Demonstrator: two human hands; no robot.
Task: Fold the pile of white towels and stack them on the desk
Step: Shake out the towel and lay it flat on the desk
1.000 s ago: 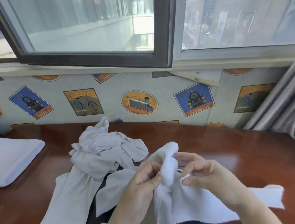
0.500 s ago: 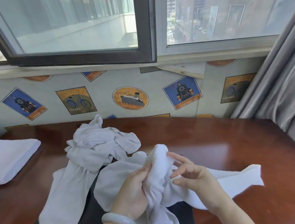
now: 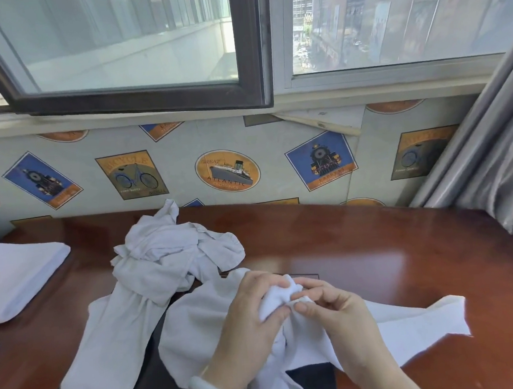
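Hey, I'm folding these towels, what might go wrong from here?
The left hand and right hand pinch only a bunched bit of the towel, so it may fold crooked unless spread flat first. A long towel from the pile hangs over the desk edge and might slide off.

- Orange rectangular bicycle label point(image 3: 131, 175) on the wall covering: "BICYCLE", with "Finest Quality" below.
- Orange oval ship emblem point(image 3: 227, 171) beside it: "GREAT ATLANTIC CROSSINGS".
- Blue tilted locomotive label point(image 3: 321, 160): "EXPRESS"; the smaller line beneath is unreadable.
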